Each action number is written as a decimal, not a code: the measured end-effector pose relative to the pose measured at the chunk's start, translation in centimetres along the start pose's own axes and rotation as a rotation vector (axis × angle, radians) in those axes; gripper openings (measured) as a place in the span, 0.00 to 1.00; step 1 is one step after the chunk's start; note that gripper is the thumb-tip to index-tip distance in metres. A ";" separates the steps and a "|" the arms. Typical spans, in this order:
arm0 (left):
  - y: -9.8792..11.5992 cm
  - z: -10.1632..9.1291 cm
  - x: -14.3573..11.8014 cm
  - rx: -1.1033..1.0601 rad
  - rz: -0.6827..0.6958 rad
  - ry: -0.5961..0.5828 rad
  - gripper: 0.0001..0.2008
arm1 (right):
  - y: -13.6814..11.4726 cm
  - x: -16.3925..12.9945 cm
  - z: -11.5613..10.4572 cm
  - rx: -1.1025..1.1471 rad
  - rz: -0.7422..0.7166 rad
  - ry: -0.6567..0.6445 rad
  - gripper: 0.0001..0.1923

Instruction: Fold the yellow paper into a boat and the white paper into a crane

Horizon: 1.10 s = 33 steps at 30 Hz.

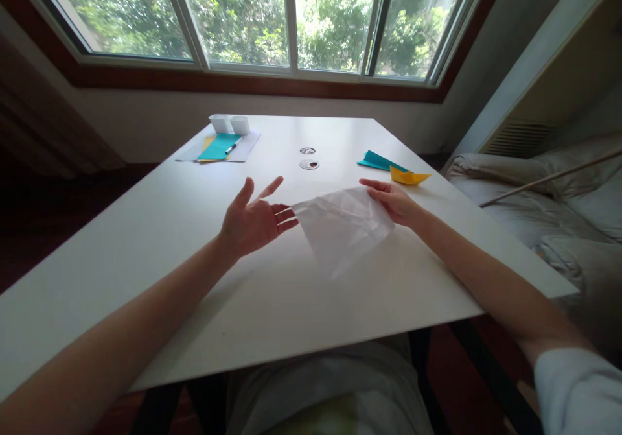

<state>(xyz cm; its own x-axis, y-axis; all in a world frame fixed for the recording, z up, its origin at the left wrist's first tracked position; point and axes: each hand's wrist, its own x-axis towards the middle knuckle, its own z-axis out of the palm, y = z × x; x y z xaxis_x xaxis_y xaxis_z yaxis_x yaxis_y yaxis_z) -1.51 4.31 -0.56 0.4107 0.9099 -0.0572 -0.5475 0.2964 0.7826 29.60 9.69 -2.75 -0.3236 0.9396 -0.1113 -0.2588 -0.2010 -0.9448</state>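
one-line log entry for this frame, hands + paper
left hand: open, fingertips at left corner of white paper | right hand: holds paper's right edge | paper: creased, lifted off table | yellow folded piece: beyond right hand

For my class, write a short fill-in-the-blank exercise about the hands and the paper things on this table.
1. The right hand holds the creased sheet of white paper by its ____ edge.
2. The left hand is open, its fingertips near the sheet's ____ edge.
3. Beside the teal folded paper lies a folded paper boat coloured ____.
4. On the teal sheet at the far side of the white table lies a ____.

Missing words: right; left; yellow; pen
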 end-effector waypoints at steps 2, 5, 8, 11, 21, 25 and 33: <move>-0.2 0.0 0.3 -0.018 0.029 0.054 0.28 | 0.3 0.3 0.0 0.005 -0.055 0.082 0.17; -0.5 0.2 0.7 -0.001 0.033 0.179 0.22 | 0.7 0.5 0.4 -0.028 -0.117 0.140 0.18; -0.6 0.2 0.9 0.023 0.034 0.264 0.26 | 0.9 0.4 0.8 -0.073 -0.178 0.200 0.20; -0.8 -0.1 1.1 0.074 0.072 0.260 0.31 | 1.2 0.3 1.1 -0.120 -0.259 0.261 0.21; -1.4 -0.4 1.0 0.407 0.080 0.293 0.22 | 1.6 -0.7 2.7 -0.188 -0.132 0.025 0.19; -1.4 -0.6 1.2 0.433 0.092 0.323 0.19 | 1.7 -0.6 2.5 -0.191 -0.127 0.038 0.18; -1.7 -0.7 1.3 0.395 0.172 0.341 0.19 | 1.8 -0.5 2.3 -0.182 -0.138 0.034 0.17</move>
<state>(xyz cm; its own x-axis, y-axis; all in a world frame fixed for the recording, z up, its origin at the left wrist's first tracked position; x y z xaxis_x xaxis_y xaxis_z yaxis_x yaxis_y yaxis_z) -0.51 5.17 -2.42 0.0437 0.9976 -0.0542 -0.2440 0.0633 0.9677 27.22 8.18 -3.67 -0.2648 0.9642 0.0154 -0.1294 -0.0197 -0.9914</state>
